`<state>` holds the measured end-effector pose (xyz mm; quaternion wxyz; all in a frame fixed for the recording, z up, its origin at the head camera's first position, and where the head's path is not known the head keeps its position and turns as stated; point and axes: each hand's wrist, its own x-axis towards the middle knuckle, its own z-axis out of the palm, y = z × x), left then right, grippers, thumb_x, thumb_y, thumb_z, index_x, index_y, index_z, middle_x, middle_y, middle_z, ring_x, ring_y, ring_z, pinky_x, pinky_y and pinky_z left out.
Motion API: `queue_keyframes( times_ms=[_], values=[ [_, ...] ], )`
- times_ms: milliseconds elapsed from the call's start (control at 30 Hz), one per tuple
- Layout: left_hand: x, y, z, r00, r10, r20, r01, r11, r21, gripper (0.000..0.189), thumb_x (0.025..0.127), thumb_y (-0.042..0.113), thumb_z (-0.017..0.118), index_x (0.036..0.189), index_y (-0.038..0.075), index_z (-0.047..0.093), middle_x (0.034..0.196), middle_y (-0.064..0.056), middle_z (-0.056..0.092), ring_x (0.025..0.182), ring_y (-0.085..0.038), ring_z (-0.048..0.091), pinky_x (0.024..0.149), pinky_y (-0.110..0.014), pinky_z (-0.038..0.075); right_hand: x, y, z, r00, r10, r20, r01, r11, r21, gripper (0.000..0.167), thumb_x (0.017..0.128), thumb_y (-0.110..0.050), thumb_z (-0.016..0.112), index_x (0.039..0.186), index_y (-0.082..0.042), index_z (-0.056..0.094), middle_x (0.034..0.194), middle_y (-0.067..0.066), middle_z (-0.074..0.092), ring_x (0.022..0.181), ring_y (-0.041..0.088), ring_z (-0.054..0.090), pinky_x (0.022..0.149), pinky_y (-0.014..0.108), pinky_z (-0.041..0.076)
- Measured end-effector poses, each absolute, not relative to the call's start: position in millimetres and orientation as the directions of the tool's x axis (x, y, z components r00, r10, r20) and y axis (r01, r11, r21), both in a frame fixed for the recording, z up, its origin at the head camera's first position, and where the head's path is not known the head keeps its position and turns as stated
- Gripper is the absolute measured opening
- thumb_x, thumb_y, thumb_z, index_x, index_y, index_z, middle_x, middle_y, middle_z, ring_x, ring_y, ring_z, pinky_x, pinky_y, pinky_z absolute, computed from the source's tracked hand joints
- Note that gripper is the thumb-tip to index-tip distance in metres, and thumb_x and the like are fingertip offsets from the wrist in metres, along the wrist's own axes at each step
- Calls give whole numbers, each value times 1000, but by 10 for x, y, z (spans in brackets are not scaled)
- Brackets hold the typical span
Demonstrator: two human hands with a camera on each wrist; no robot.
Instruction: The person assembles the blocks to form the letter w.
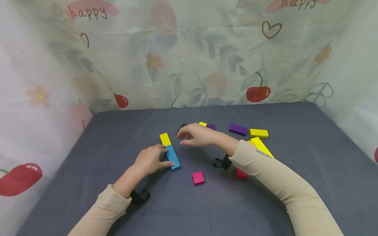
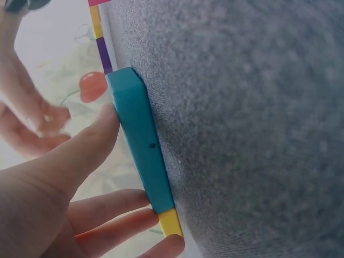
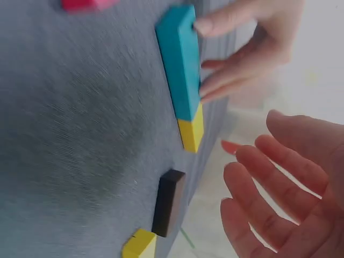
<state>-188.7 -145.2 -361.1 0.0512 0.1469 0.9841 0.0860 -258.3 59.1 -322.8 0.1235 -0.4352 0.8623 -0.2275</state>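
A long blue block [image 1: 173, 158] lies flat on the grey cloth, end to end with a yellow block [image 1: 165, 139]. My left hand [image 1: 150, 160] touches their left side. In the left wrist view its thumb rests near one end of the blue block [image 2: 137, 142], while the fingertips lie by the joint and on the yellow block [image 2: 170, 222]. My right hand [image 1: 197, 134] hovers above the table with loosely bent fingers and holds nothing. Behind it, partly hidden, is a dark block [image 1: 181, 127], seen fully in the right wrist view as a brown-black block [image 3: 169, 203].
A pink square block [image 1: 198, 178] lies in front. Purple [image 1: 238, 129] and yellow [image 1: 259, 133] blocks lie at the back right. Under the right forearm, a long yellow block [image 1: 262, 147] and a red block [image 1: 241, 173] are partly covered. A patterned curtain [image 1: 189, 65] hangs behind the table.
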Motion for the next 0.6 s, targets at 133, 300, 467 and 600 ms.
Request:
queue_keyframes(
  times_ms=[133, 300, 467, 600],
  values=[
    [-1877, -1448, -3607, -953, 292, -79, 274, 944, 186, 65, 77, 50, 70, 123, 5, 61, 133, -15, 55, 116, -32, 57, 94, -47, 49, -2417, 746, -3261, -595, -804, 0, -681, 504, -531, 31, 89, -16, 62, 117, -3, 61, 112, 13, 66, 91, 20, 64, 85, 32, 53],
    [-1878, -1450, -3612, -956, 278, -92, 255, 945, 203, 64, 78, 49, 70, 124, 6, 60, 134, -15, 54, 119, -32, 55, 95, -47, 48, -2277, 920, -3330, -621, -783, 17, -644, 498, -581, 29, 88, -17, 64, 115, -3, 63, 107, 10, 68, 88, 18, 65, 82, 29, 55],
    [-1884, -1467, -3614, -955, 280, -93, 255, 942, 219, 64, 78, 47, 70, 125, 6, 60, 134, -14, 55, 121, -31, 54, 97, -47, 47, -2157, 1063, -3411, -655, -756, 3, -592, 511, -623, 28, 88, -18, 64, 112, -3, 64, 104, 9, 68, 84, 14, 64, 77, 21, 53],
    [-1898, -1511, -3616, -948, 313, -62, 289, 925, 246, 62, 77, 45, 72, 124, 6, 60, 128, -11, 60, 116, -28, 57, 94, -45, 49, -2080, 1129, -3496, -659, -752, -25, -566, 517, -642, 28, 88, -19, 65, 111, -5, 64, 104, 9, 68, 83, 11, 63, 77, 17, 51]
  ],
)
